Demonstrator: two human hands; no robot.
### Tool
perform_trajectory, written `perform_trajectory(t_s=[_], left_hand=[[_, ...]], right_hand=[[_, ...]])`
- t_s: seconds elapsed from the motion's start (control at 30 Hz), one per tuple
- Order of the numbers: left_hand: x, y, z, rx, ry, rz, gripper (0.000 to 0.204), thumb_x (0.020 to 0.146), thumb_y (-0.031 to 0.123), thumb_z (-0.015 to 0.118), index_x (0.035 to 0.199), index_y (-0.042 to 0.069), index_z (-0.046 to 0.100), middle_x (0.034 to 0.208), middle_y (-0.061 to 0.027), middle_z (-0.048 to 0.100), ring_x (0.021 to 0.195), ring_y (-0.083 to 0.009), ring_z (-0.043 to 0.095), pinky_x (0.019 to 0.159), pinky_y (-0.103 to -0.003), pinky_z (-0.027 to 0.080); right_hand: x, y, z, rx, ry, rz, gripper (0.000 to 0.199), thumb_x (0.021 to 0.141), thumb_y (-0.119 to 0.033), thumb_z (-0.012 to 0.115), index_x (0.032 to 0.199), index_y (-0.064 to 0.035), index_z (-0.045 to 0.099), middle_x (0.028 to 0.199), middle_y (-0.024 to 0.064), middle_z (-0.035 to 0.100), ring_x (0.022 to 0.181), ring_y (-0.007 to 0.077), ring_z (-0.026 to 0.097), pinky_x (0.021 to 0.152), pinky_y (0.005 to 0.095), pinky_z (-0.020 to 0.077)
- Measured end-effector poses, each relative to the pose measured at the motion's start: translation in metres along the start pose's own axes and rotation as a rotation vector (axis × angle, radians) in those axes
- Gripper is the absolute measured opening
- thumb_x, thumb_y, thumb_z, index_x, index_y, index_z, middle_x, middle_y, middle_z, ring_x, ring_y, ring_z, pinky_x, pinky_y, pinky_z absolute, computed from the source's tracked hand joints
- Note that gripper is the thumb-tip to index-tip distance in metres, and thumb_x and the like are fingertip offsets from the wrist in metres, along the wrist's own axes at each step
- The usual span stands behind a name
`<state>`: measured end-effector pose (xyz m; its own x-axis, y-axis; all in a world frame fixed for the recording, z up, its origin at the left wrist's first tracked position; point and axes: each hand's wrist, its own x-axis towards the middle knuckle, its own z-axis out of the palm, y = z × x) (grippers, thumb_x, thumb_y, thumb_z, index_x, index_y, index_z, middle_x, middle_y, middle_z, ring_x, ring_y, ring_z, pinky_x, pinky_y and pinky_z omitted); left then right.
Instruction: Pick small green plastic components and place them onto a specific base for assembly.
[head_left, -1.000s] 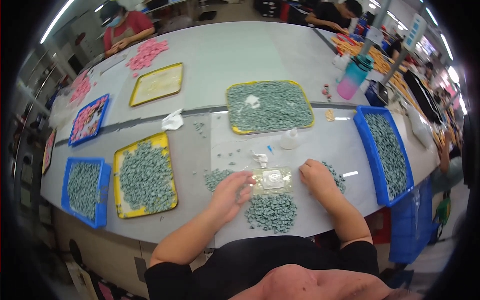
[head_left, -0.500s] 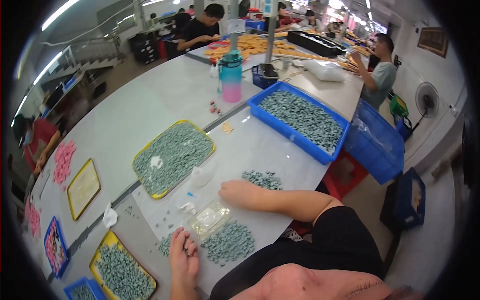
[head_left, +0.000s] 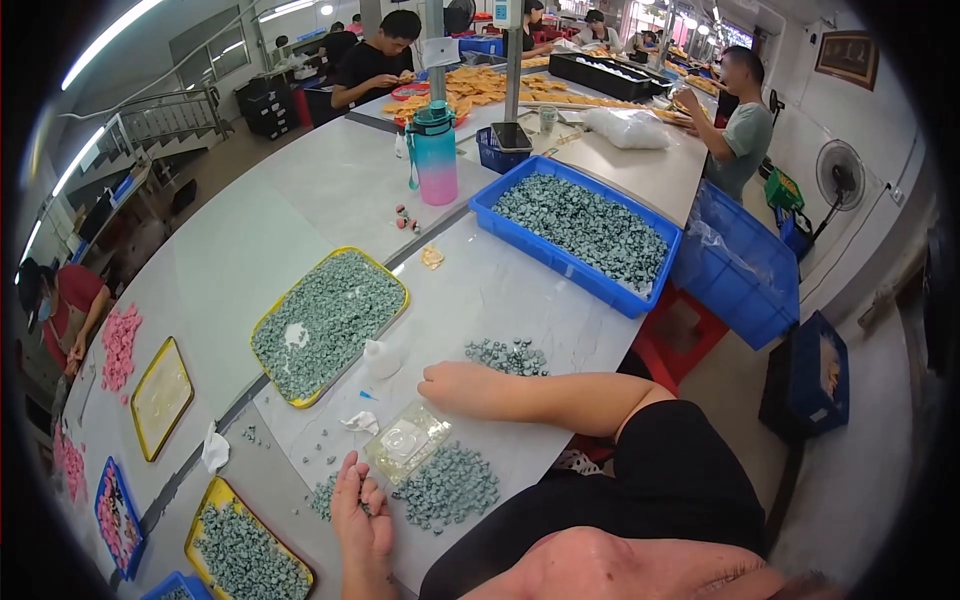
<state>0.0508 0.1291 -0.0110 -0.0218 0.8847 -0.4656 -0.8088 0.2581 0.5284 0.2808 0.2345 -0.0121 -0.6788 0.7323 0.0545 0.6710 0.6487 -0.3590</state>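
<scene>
My left hand (head_left: pixel 362 520) rests palm up at the near side of the paper, fingers loosely curled in. A bit of dark green shows between them, too small to name. My right hand (head_left: pixel 455 388) is closed, knuckles up, at the far right corner of a clear plastic plate (head_left: pixel 410 440); what its fingers hold, if anything, is hidden. Between my hands and toward me lies a pile of small green pieces (head_left: pixel 447 488). A darker green group (head_left: pixel 508 356) sits just beyond my right forearm. A small white bottle (head_left: pixel 381 360) and a blue tip (head_left: pixel 368 395) lie past the plate.
A yellow-rimmed tray (head_left: pixel 330 325) and a blue bin (head_left: pixel 575 235) hold many green pieces. Another yellow tray (head_left: pixel 245 550) stands at the lower left. A blue-and-pink drink bottle (head_left: pixel 436 160) stands farther back. Crumpled tissue (head_left: pixel 215 448) lies leftward; several people work around.
The whole view has shifted slightly, with the table's things now a little farther left. Both hands keep nearly the same places beside the plate and stay curled.
</scene>
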Motion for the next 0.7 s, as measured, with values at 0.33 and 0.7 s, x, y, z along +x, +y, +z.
perform_trajectory(t_s=[0.33,0.7], left_hand=[[0.002,-0.005,-0.01,-0.003,-0.057,0.004,0.016,0.089,0.006,0.051,0.102,-0.001,0.047,0.085,-0.0057,0.052,0.054,-0.0053,0.036,0.042,-0.016,0.029],[0.008,-0.007,-0.012,0.013,-0.073,0.013,0.019,0.086,0.006,0.055,0.102,-0.001,0.048,0.084,-0.0066,0.051,0.056,-0.0066,0.038,0.044,-0.017,0.032]], right_hand=[[-0.002,-0.004,-0.007,-0.008,-0.018,0.034,0.009,0.077,-0.006,0.047,0.081,0.0004,0.051,0.085,0.0165,0.052,0.084,0.0323,0.054,0.073,0.0391,0.0458],[-0.004,0.0,-0.002,-0.024,-0.022,-0.011,0.007,0.074,-0.004,0.049,0.077,0.0018,0.051,0.083,0.0152,0.051,0.084,0.0307,0.053,0.072,0.0371,0.0454]])
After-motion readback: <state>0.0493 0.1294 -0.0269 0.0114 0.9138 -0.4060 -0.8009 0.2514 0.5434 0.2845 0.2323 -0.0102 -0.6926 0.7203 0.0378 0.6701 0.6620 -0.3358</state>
